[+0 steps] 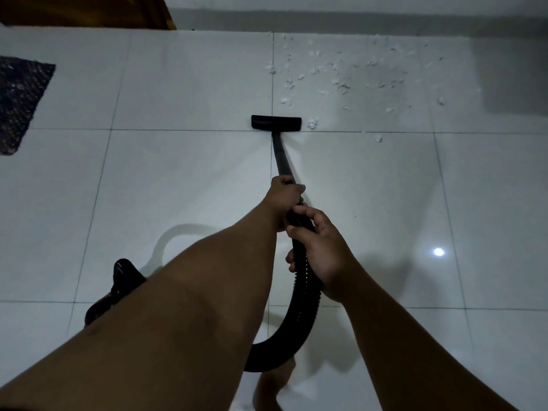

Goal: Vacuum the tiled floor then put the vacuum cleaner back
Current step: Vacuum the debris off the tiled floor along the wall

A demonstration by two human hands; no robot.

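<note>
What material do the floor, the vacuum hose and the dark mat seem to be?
Floor: glossy glazed tile, likely ceramic; it mirrors a lamp and shows grout lines. Vacuum hose: black ribbed, probably flexible plastic. Dark mat: seemingly woven textile, matte and nubby.

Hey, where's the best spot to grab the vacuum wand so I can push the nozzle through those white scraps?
Grip the rigid wand at its near end, from above, as the left hand does. It runs straight down to the nozzle, so pushes carry through. The right hand holds the ribbed hose, which bends and steers poorly.
</note>
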